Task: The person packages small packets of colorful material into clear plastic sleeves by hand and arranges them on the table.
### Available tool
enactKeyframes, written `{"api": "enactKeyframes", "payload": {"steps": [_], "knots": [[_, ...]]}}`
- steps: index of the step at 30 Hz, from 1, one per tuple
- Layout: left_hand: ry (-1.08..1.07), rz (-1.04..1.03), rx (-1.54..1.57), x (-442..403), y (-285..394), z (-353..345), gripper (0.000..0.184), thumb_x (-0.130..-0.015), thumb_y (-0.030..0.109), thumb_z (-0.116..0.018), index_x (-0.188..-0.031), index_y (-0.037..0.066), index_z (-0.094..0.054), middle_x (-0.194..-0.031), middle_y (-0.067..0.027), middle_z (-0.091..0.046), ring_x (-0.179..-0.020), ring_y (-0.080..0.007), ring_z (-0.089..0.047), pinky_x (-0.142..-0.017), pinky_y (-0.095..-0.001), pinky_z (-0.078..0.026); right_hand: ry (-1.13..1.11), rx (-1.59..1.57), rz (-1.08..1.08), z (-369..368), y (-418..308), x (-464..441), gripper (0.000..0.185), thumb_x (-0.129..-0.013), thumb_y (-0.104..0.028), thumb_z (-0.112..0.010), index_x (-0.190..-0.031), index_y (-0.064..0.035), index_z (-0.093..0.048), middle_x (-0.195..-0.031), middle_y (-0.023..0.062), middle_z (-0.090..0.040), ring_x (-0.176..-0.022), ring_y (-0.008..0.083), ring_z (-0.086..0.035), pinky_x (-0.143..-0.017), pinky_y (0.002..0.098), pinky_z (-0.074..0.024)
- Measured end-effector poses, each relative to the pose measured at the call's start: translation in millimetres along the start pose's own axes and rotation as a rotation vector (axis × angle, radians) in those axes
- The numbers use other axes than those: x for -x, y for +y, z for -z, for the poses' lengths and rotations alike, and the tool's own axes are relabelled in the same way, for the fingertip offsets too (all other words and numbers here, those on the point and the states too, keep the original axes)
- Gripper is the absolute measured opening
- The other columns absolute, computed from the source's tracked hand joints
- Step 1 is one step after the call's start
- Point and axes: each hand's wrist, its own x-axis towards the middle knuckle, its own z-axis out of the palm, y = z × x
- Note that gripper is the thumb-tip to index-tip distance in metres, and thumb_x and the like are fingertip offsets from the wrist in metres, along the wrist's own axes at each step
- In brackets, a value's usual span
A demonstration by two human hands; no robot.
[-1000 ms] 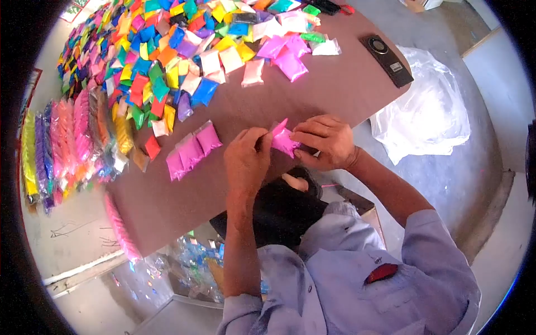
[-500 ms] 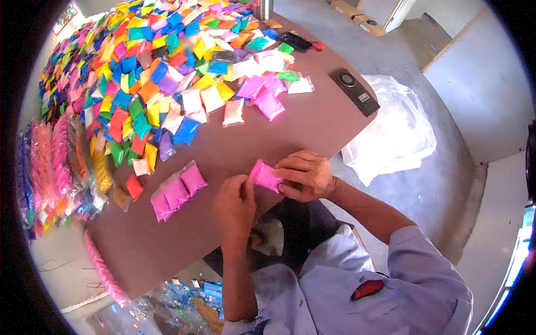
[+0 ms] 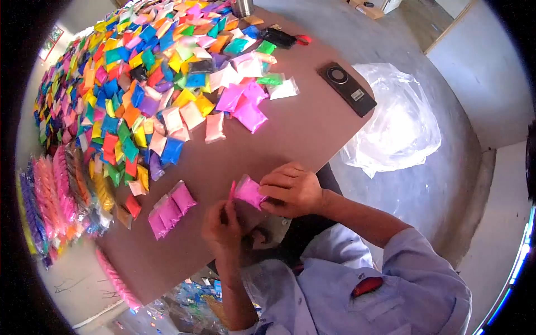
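My right hand (image 3: 294,191) grips a small clear packet of bright pink filling (image 3: 249,192) by its right end, above the table's near edge. Just left of the packet, my left hand (image 3: 222,228) is closed in a pinch. A thin reddish-pink strip (image 3: 232,190) stands up from its fingertips, close to the packet's left end; I cannot make out exactly what it is. To the left, a row of joined pink packets (image 3: 172,209) lies flat on the brown table (image 3: 223,162).
A large heap of coloured packets (image 3: 134,106) covers the table's far left. Long bagged bundles (image 3: 61,178) hang at the left edge, with a pink strip (image 3: 118,279) lower down. A black device with a round dial (image 3: 349,89) lies right, near a clear plastic bag (image 3: 399,120) on the floor.
The view has shifted a little. My left hand has drawn slightly down from the packet, and the thin pink strip now shows in its fingers. My right hand still holds the packet.
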Motion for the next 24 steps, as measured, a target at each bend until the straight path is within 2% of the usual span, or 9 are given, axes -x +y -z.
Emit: {"api": "enactKeyframes", "payload": {"steps": [4, 5, 8, 10, 12, 13, 16, 20, 24], "knots": [[0.022, 0.082, 0.071, -1, 2, 3, 0.010, -0.096, 0.009, -0.071, -0.099, 0.000, -0.072, -0.087, -0.0116, -0.073, -0.079, -0.0157, -0.068, -0.073, -0.0316, -0.055, -0.023, -0.075, -0.053, 4, -6, -2, 0.026, -0.072, -0.020, -0.084, -0.093, -0.0127, -0.071, -0.108, 0.0045, -0.071, -0.096, 0.0243, -0.070, -0.083, 0.0391, -0.0572], [0.058, 0.028, 0.131, 1, 0, 0, 0.010, -0.096, 0.009, -0.070, -0.099, 0.000, -0.072, -0.086, -0.0103, -0.072, -0.079, -0.0141, -0.067, -0.073, -0.0308, -0.054, -0.009, -0.107, -0.045, 4, -7, -1, 0.026, -0.072, -0.020, -0.084, -0.093, -0.0127, -0.071, -0.108, 0.0045, -0.071, -0.096, 0.0243, -0.070, -0.083, 0.0391, -0.0572], [0.132, -0.020, 0.138, 9, 8, 6, 0.010, -0.097, 0.009, -0.070, -0.099, 0.000, -0.072, -0.085, -0.0082, -0.072, -0.079, -0.0124, -0.066, -0.072, -0.0297, -0.054, 0.039, -0.179, -0.046, 0, -3, -8, 0.026, -0.077, -0.015, -0.079, -0.101, -0.0099, -0.070, -0.113, 0.0077, -0.070, -0.102, 0.0283, -0.070, -0.092, 0.0413, -0.0561], [0.159, -0.017, 0.113, 13, 7, -1, 0.009, -0.096, 0.009, -0.070, -0.099, 0.000, -0.073, -0.085, -0.0075, -0.072, -0.078, -0.0122, -0.066, -0.072, -0.0294, -0.054, -0.048, -0.184, -0.051, 3, -3, -22, 0.027, -0.083, -0.016, -0.073, -0.109, -0.0076, -0.070, -0.118, 0.0109, -0.069, -0.110, 0.0343, -0.067, -0.099, 0.0461, -0.0534], [0.152, -0.030, 0.250, 27, -6, -10, 0.010, -0.092, 0.010, -0.075, -0.096, 0.002, -0.073, -0.082, -0.0099, -0.070, -0.070, -0.0190, -0.067, -0.066, -0.0320, -0.053, -0.027, -0.197, -0.038, -7, -4, -21, 0.031, -0.086, -0.012, -0.068, -0.116, -0.0059, -0.069, -0.120, 0.0133, -0.070, -0.112, 0.0346, -0.067, -0.101, 0.0467, -0.0517], [0.091, -0.062, 0.137, 29, 11, 0, 0.009, -0.092, 0.010, -0.074, -0.097, 0.003, -0.072, -0.084, -0.0112, -0.070, -0.071, -0.0221, -0.068, -0.067, -0.0339, -0.054, -0.069, -0.184, -0.066, -12, -3, -18, 0.032, -0.086, -0.011, -0.068, -0.117, -0.0053, -0.068, -0.119, 0.0139, -0.070, -0.112, 0.0338, -0.067, -0.101, 0.0466, -0.0514], [0.084, -0.188, 0.102, 33, 10, -9, 0.009, -0.093, 0.010, -0.073, -0.098, 0.004, -0.071, -0.087, -0.0126, -0.069, -0.073, -0.0259, -0.068, -0.068, -0.0356, -0.054, -0.097, -0.151, -0.108, -13, -5, -14, 0.035, -0.085, -0.010, -0.068, -0.119, -0.0042, -0.068, -0.117, 0.0147, -0.071, -0.113, 0.0323, -0.067, -0.101, 0.0463, -0.0511], [0.109, -0.238, 0.018, 17, -5, -11, 0.009, -0.093, 0.010, -0.072, -0.099, 0.004, -0.071, -0.087, -0.0130, -0.069, -0.075, -0.0276, -0.068, -0.069, -0.0364, -0.054, -0.068, -0.157, -0.135, -15, -8, -13, 0.037, -0.083, -0.010, -0.069, -0.119, -0.0031, -0.068, -0.116, 0.0148, -0.072, -0.112, 0.0326, -0.068, -0.101, 0.0453, -0.0511], [0.131, -0.117, 0.121, 10, -2, -2, 0.009, -0.094, 0.011, -0.072, -0.097, 0.003, -0.071, -0.086, -0.0129, -0.069, -0.074, -0.0260, -0.069, -0.069, -0.0357, -0.054, -0.086, -0.148, -0.167, -13, -13, -17, 0.037, -0.082, -0.011, -0.070, -0.118, -0.0026, -0.069, -0.114, 0.0152, -0.072, -0.111, 0.0332, -0.068, -0.101, 0.0447, -0.0512]]}}
